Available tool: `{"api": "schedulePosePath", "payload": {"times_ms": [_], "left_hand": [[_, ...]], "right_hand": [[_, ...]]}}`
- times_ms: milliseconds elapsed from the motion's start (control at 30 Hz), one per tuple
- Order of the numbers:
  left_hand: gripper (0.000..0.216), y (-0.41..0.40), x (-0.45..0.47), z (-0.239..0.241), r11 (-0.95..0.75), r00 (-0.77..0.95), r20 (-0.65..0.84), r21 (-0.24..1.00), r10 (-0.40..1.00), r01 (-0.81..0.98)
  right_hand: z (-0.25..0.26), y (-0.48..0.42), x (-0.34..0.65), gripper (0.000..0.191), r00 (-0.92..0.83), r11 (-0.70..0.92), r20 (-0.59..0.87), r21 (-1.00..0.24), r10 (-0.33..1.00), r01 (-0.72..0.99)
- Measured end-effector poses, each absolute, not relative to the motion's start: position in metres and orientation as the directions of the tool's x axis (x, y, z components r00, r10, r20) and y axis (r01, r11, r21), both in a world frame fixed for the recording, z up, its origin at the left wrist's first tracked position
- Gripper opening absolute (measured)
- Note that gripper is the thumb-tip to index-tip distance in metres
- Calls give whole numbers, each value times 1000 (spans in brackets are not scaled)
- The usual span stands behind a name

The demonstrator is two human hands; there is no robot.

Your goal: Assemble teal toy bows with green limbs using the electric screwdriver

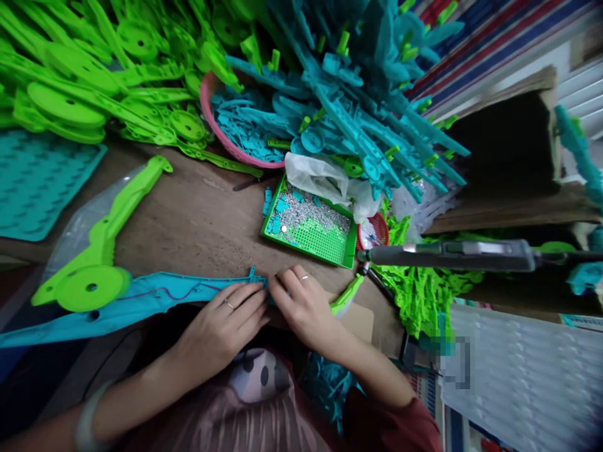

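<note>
A long blue plastic shell half point(174, 287) lies along the table's near edge, its inner side up and a thin dark cord or wire running inside it. My left hand point(226, 326) is closed over its right end, fingers pressed together. Just beside it, my right hand point(301, 307) has its fingers curled at the same end, where a small blue upright piece point(253, 274) stands up. The fingertips hide what is between them. Across the shell's left part lies a green plastic shell point(101, 245) with a round disc point(92, 287), on clear film.
A green tray point(311, 249) of small screws and blue bits sits beyond my hands. Behind stand a pink basket point(207, 107) of blue parts and piles of green point(70, 69) and blue shells point(339, 100). An electric screwdriver point(452, 256) hangs at right, near a red basket point(384, 232).
</note>
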State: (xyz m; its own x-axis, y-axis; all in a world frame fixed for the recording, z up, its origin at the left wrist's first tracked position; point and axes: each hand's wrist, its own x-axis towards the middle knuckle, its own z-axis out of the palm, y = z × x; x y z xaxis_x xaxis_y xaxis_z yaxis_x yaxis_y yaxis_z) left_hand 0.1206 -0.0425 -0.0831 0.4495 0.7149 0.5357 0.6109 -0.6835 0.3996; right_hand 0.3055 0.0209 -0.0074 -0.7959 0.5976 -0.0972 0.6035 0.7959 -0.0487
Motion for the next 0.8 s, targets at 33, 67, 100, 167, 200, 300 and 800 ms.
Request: {"api": "schedulePosePath", "payload": {"times_ms": [33,67,100,167,200,300,800], "left_hand": [[23,-43,121,-84,-688,443,552,390,707,611],[23,-43,121,-84,-689,430,568,388,701,612],[24,-43,121,-84,-687,410,586,392,699,612],[24,-43,122,-83,-684,374,613,406,696,606],[23,-43,122,-83,-682,363,619,415,696,602],[16,-41,122,-82,-683,355,624,425,696,594],[15,-38,123,-79,-686,392,602,393,695,612]], "right_hand": [[-11,21,307,21,-772,760,-43,-148,634,632],[-16,20,308,19,-735,714,16,-257,677,652],[-21,20,309,17,-692,664,71,-367,718,651],[-29,20,311,13,-612,574,145,-560,777,597],[-33,21,311,11,-582,535,159,-632,798,560],[-36,21,311,8,-530,440,124,-729,839,525],[-25,24,311,18,-635,526,-161,-427,756,735]]}}
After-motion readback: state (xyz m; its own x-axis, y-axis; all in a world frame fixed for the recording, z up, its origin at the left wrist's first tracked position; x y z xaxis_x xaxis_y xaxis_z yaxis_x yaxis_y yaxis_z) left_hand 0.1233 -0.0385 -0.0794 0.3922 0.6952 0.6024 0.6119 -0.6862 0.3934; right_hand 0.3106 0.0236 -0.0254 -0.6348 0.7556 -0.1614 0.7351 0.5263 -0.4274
